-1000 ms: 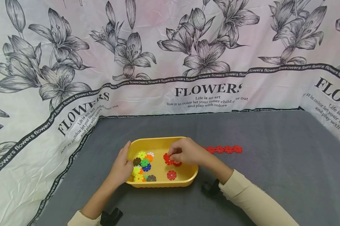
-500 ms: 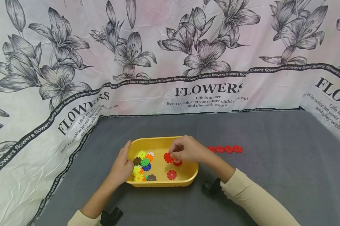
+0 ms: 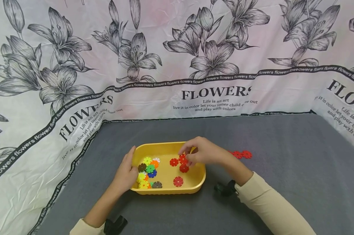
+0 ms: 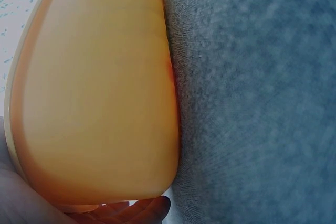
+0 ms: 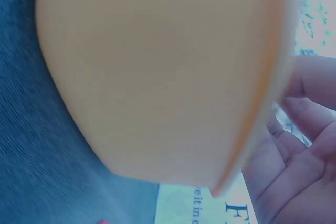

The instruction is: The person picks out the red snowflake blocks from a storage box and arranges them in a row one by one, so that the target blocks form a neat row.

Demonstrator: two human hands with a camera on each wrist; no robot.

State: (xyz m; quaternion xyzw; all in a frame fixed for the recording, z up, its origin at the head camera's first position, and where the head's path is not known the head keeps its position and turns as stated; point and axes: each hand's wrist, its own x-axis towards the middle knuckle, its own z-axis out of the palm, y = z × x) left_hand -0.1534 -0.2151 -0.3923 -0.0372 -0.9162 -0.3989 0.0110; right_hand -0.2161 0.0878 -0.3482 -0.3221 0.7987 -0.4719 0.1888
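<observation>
A yellow plastic tray (image 3: 165,191) stands on the grey cloth, holding interlocking toothed discs. My left hand (image 3: 126,173) grips its left end, thumb over the rim; in the left wrist view, fingers (image 4: 152,209) show behind the tray wall. Over the tray's right side, my right hand (image 3: 202,151) pinches a red toothed disc (image 3: 183,159) between thumb and index finger. Other red discs lie close by: one to the left (image 3: 173,162), another just below (image 3: 184,168), and a third red disc (image 3: 178,181) near the front wall. The right wrist view hides the pinched disc behind the tray.
Yellow, green, blue, orange, brown and white discs (image 3: 150,168) cluster in the tray's left part. Right of the tray lies a row of joined red discs (image 3: 242,154), partly covered by my right forearm. A flower-printed cloth (image 3: 212,101) stands behind the grey table surface (image 3: 282,163).
My right hand has shifted right and slightly away from me with a red disc, uncovering the red disc left behind. Its forearm now hides more of the red row. The left hand stays put.
</observation>
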